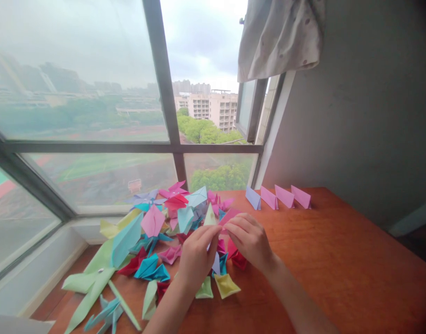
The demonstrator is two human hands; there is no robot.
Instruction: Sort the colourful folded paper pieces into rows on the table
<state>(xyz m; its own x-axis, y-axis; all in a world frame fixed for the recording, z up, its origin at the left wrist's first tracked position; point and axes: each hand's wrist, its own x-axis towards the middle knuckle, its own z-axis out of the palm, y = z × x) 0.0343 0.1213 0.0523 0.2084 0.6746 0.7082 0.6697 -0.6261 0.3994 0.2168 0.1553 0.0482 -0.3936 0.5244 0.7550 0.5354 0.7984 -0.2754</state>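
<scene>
Left hand [201, 248] and right hand [252, 240] pinch pink paper [230, 216] between fingertips; origami [169, 254] crowds table [338, 260] left of the grip; four folded sheets [269, 198] stand right of it, farther back.

Left hand [198, 248] and right hand [252, 237] pinch close together, fingers [241, 224] flexed; the forearms [294, 294] diverge below the grip.

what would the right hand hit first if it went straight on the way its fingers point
Most likely the left hand, close by at the pink paper; the exact depth is hard to judge.
</scene>
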